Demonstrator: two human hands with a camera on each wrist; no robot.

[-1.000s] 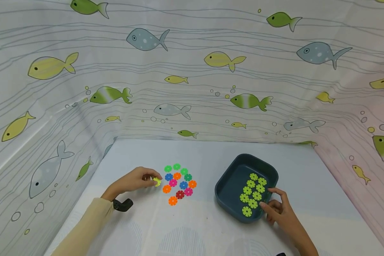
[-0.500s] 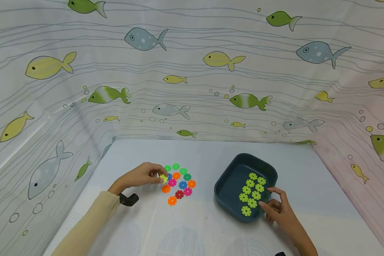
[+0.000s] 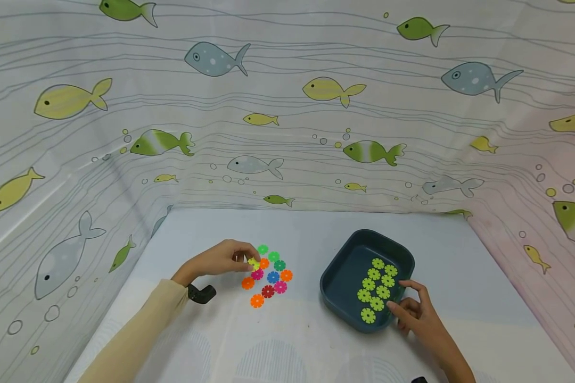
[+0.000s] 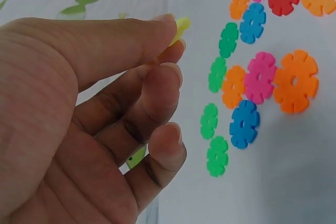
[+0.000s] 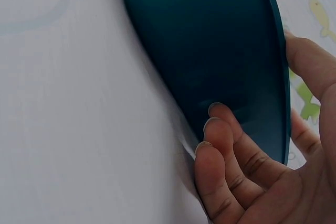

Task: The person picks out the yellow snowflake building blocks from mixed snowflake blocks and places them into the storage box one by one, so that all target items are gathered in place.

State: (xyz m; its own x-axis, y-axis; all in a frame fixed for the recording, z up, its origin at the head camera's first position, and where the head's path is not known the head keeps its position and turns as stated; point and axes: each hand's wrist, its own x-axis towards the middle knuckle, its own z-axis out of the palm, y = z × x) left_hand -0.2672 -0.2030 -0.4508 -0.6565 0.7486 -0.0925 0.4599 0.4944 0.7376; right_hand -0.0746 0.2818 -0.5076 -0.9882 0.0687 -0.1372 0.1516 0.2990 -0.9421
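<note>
My left hand (image 3: 220,259) pinches a yellow snowflake disc (image 3: 253,263) between thumb and index finger. It hovers over the left edge of a loose group of snowflake discs, where it hides a few of them from the head camera. In the left wrist view only a thin edge of the yellow disc (image 4: 182,27) shows past the thumb. On the right, my right hand (image 3: 419,314) grips the near right wall of a dark blue bin (image 3: 346,276), thumb at the rim and fingers against the outside. Several yellow-green discs (image 3: 374,274) lie in rows on the bin's floor.
The loose discs on the white table include green (image 3: 273,256), orange (image 3: 257,301), blue (image 3: 273,277), pink (image 3: 280,287) and dark red (image 3: 268,291) ones. Fish-patterned cloth walls (image 3: 287,149) enclose the table at the back and both sides.
My left hand has moved right and slightly away with the yellow disc, from beside the loose discs to over their left edge. The right hand and bin have stayed put.
</note>
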